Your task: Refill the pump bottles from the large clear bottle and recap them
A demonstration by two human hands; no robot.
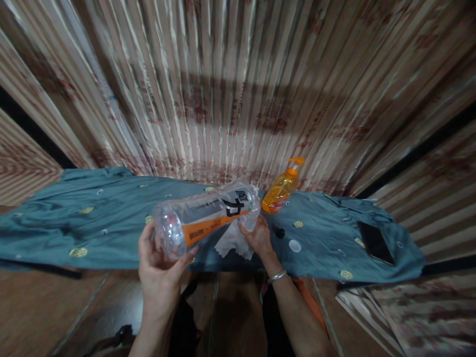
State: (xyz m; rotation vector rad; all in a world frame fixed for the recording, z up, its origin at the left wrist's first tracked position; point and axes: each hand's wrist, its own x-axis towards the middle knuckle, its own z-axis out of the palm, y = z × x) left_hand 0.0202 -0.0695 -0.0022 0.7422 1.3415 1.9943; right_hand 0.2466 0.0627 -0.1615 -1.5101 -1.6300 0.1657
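Observation:
A large clear plastic bottle with an orange and black label lies nearly sideways in the air above the blue-green cloth. Its left end rests in my left hand, with the fingers and thumb round it. At the bottle's right end is my right hand, its fingers closed on something clear that blends with the bottle. A white crumpled cloth lies beneath, just left of my right hand. An orange pump bottle stands behind and to the right of my right hand.
The long surface is covered by a patterned blue-green cloth. Right of my hands are a small black object, a white disc and a dark phone. A pleated curtain hangs behind, with black bars at both sides.

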